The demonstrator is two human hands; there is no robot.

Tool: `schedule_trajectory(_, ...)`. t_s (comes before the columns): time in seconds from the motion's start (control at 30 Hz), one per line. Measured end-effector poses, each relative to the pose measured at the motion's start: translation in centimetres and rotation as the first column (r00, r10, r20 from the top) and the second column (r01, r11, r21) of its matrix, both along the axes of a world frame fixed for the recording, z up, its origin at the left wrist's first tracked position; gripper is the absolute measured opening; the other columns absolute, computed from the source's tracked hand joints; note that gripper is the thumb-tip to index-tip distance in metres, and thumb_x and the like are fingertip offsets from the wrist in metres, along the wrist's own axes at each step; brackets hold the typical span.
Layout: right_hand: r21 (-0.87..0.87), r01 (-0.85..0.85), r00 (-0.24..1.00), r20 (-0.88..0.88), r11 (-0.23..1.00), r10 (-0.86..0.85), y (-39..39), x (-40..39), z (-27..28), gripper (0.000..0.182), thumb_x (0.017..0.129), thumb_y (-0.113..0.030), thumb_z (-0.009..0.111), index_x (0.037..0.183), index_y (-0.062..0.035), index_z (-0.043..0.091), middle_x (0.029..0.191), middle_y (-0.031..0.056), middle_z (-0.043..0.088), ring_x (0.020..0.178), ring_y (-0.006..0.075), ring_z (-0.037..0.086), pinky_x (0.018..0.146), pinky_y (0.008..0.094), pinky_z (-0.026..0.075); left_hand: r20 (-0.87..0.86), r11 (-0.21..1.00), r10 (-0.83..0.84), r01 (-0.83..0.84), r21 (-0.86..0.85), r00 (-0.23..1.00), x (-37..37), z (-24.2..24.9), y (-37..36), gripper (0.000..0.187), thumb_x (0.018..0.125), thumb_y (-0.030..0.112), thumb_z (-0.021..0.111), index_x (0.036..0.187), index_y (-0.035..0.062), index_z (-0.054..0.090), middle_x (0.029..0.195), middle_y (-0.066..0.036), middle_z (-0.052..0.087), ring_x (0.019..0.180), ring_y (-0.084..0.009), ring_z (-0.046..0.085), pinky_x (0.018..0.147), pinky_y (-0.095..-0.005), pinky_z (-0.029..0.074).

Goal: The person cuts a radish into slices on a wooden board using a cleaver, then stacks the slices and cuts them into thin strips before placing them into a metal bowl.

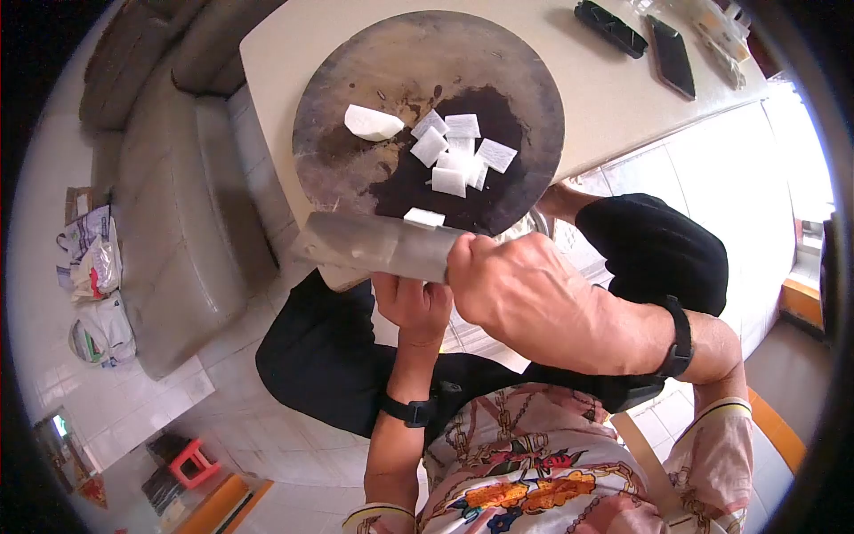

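My right hand point(520, 280) is wrapped round the handle of a broad cleaver point(378, 245), whose blade points left across the near edge of a round wooden chopping board point(342, 84). Partly under the blade is my left hand point(414, 307); its fingertips are hidden, and what they hold, if anything, cannot be seen. A thin white slice point(424, 217) lies just beyond the blade. Several square white slices point(449, 182) overlap on the dark wet patch of the board. Left of them rests a larger white chunk point(373, 123) with a rounded side.
The board stands on a pale table point(614, 125). At its far right lie a black case point(611, 28), a phone point(672, 58) and plastic packaging point(722, 40). A grey sofa point(173, 214) is on the left, with bags point(93, 267) beyond it. A red stool point(193, 463) stands lower left.
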State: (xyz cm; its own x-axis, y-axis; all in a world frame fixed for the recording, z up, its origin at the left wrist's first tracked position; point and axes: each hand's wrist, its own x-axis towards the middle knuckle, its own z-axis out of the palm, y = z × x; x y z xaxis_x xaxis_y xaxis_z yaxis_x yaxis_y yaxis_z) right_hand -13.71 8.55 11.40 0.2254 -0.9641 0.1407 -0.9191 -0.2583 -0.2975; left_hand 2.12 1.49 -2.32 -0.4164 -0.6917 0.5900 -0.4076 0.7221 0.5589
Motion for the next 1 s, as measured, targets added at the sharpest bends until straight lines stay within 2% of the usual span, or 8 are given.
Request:
schedule_trajectory(0.13, -0.080, 0.007, 0.996, 0.090, 0.997, 0.000, -1.6, 0.3, -1.4, 0.011, 0.064, -0.001, 0.061, 0.070, 0.0064, 0.057, 0.064, 0.0163, 0.058, 0.055, 0.0287, 0.063, 0.050, 0.0351, 0.050, -0.105, 0.998, -0.036, 0.040, 0.041, 0.994, -1.1, 1.0, -0.2, 0.026, 0.077, 0.010, 0.075, 0.098, 0.0002, 0.066, 0.108, -0.016, 0.061, 0.098, -0.0351, 0.058, 0.086, -0.0415, 0.048)
schedule_trajectory(0.23, -0.089, 0.033, 0.972, 0.234, 0.996, -0.011, -2.0, -0.3, -1.4, 0.008, 0.064, -0.002, 0.061, 0.067, 0.0040, 0.056, 0.060, 0.0187, 0.058, 0.058, 0.0306, 0.064, 0.052, 0.0358, 0.051, -0.076, 0.998, -0.047, 0.043, -0.051, 0.996, -1.1, 1.4, -0.5, 0.022, 0.077, 0.004, 0.073, 0.097, -0.0005, 0.066, 0.105, -0.014, 0.061, 0.096, -0.0335, 0.058, 0.084, -0.0405, 0.049)
schedule_trajectory(0.33, -0.045, 0.152, 0.969, 0.203, 0.987, -0.140, -2.5, -1.1, -1.8, 0.008, 0.064, -0.004, 0.064, 0.068, 0.0017, 0.062, 0.063, 0.0190, 0.061, 0.063, 0.0331, 0.066, 0.056, 0.0384, 0.053, -0.050, 0.988, -0.099, 0.092, -0.125, 0.994, -1.1, 1.6, -0.9, 0.020, 0.080, 0.006, 0.072, 0.097, -0.0003, 0.066, 0.108, -0.012, 0.060, 0.096, -0.0245, 0.061, 0.081, -0.0336, 0.053)
schedule_trajectory(0.5, -0.055, 0.184, 0.962, 0.216, 0.981, -0.168, -1.2, -2.2, -1.8, 0.010, 0.064, -0.005, 0.067, 0.066, 0.0032, 0.061, 0.063, 0.0213, 0.061, 0.061, 0.0365, 0.065, 0.056, 0.0423, 0.053, -0.167, 0.995, -0.097, 0.091, -0.048, 0.981, -1.7, 1.2, -0.9, 0.021, 0.075, -0.002, 0.073, 0.095, -0.0004, 0.066, 0.106, -0.013, 0.061, 0.088, -0.0234, 0.062, 0.059, -0.0252, 0.051)
schedule_trajectory(0.53, -0.076, 0.140, 0.968, 0.219, 0.987, -0.121, -0.9, -1.8, -1.7, 0.010, 0.067, 0.001, 0.059, 0.073, 0.0040, 0.052, 0.058, 0.0191, 0.058, 0.057, 0.0371, 0.062, 0.051, 0.0432, 0.049, -0.168, 0.995, -0.091, 0.084, -0.049, 0.982, -1.6, 1.1, -0.8, 0.021, 0.075, -0.002, 0.073, 0.095, -0.0004, 0.066, 0.106, -0.013, 0.061, 0.088, -0.0234, 0.062, 0.059, -0.0252, 0.051)
schedule_trajectory(0.6, -0.076, 0.073, 0.984, 0.166, 0.994, -0.060, 0.1, -1.3, -1.3, 0.013, 0.067, 0.003, 0.058, 0.075, 0.0042, 0.049, 0.060, 0.0169, 0.057, 0.055, 0.0342, 0.061, 0.048, 0.0409, 0.047, -0.124, 0.997, -0.078, 0.075, -0.026, 0.989, -1.2, 0.9, -0.6, 0.025, 0.074, -0.004, 0.071, 0.098, 0.0023, 0.067, 0.105, -0.013, 0.061, 0.093, -0.0313, 0.059, 0.079, -0.0382, 0.050)
schedule_trajectory(0.87, -0.066, 0.023, 1.000, -0.018, 0.998, -0.024, 1.3, -0.4, -0.2, 0.017, 0.066, -0.004, 0.059, 0.077, 0.0087, 0.055, 0.063, 0.0159, 0.059, 0.055, 0.0260, 0.065, 0.046, 0.0334, 0.050, -0.051, 0.996, -0.058, 0.054, -0.078, 0.997, -0.5, -0.1, -0.7, 0.026, 0.074, 0.004, 0.068, 0.100, 0.0028, 0.067, 0.108, -0.017, 0.061, 0.096, -0.0359, 0.059, 0.083, -0.0421, 0.049)
schedule_trajectory(1.0, 0.010, 0.011, 0.998, -0.059, 1.000, -0.010, 1.4, -0.2, 0.1, 0.028, 0.068, 0.003, 0.057, 0.092, 0.0160, 0.051, 0.065, 0.0159, 0.056, 0.054, 0.0273, 0.062, 0.043, 0.0348, 0.047, -0.044, 0.994, -0.042, 0.038, -0.105, 0.998, -0.3, -0.7, -0.5, 0.025, 0.075, 0.005, 0.069, 0.100, 0.0030, 0.067, 0.108, -0.016, 0.062, 0.098, -0.0355, 0.059, 0.085, -0.0411, 0.049)
